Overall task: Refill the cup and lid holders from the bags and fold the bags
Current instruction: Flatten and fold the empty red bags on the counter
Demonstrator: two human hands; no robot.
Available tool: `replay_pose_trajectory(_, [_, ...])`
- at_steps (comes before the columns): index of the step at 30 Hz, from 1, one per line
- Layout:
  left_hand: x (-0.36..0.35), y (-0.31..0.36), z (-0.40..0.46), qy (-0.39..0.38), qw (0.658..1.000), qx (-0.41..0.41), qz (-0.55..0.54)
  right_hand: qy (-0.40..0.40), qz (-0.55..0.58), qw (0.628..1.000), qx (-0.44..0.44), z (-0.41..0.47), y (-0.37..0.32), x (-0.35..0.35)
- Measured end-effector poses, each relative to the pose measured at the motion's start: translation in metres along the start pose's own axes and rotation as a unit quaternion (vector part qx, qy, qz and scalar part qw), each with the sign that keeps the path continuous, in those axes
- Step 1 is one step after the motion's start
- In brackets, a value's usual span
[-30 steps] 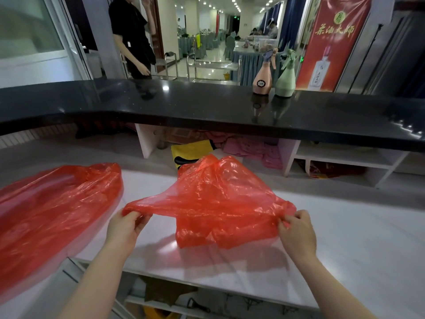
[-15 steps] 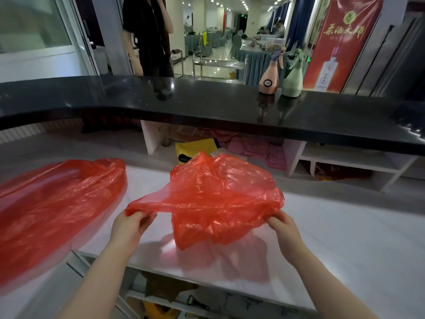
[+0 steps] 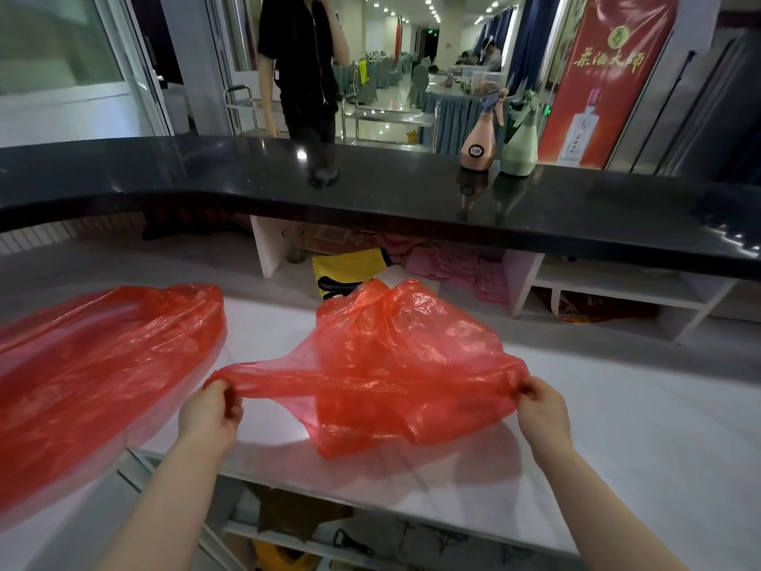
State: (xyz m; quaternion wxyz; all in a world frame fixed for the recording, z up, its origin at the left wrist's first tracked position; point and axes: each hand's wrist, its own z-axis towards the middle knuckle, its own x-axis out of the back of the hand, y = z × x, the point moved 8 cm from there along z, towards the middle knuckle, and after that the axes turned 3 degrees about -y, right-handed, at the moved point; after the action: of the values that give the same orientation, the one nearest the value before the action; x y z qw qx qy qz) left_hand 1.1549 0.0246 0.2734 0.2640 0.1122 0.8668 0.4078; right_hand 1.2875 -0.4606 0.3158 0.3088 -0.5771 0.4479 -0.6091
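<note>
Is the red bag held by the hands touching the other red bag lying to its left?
Apart. The head view shows a strip of bare white counter between the held bag and the other bag lying to its left.

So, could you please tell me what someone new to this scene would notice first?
The crumpled translucent red plastic bag, stretched over the white counter at centre, pinched by the left hand and the right hand. Next, a second, larger red plastic bag lying at far left. Behind, a pink spray bottle and a green spray bottle stand on the glossy black ledge.
</note>
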Motion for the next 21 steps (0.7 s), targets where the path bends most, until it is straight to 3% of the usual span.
replay_pose_trajectory(6, [-0.001, 0.033, -0.007, 0.016, 0.998, -0.052, 0.011, 0.011, -0.049, 0.999, 0.002, 0.005, 0.001, 0.015])
replay_pose_trajectory(12, [-0.016, 0.042, -0.017, -0.03, 0.994, -0.088, 0.05, -0.043, -0.025, 0.999, 0.018, -0.002, -0.002, 0.001])
replay_pose_trajectory(16, [-0.008, 0.042, -0.015, -0.015, 0.994, -0.09, 0.053, -0.014, -0.102, 0.993, 0.053, -0.007, -0.007, 0.005])
replay_pose_trajectory(21, [0.01, 0.041, -0.008, 0.025, 0.996, -0.078, 0.042, 0.013, -0.091, 0.996, 0.02, -0.008, -0.001, 0.012])
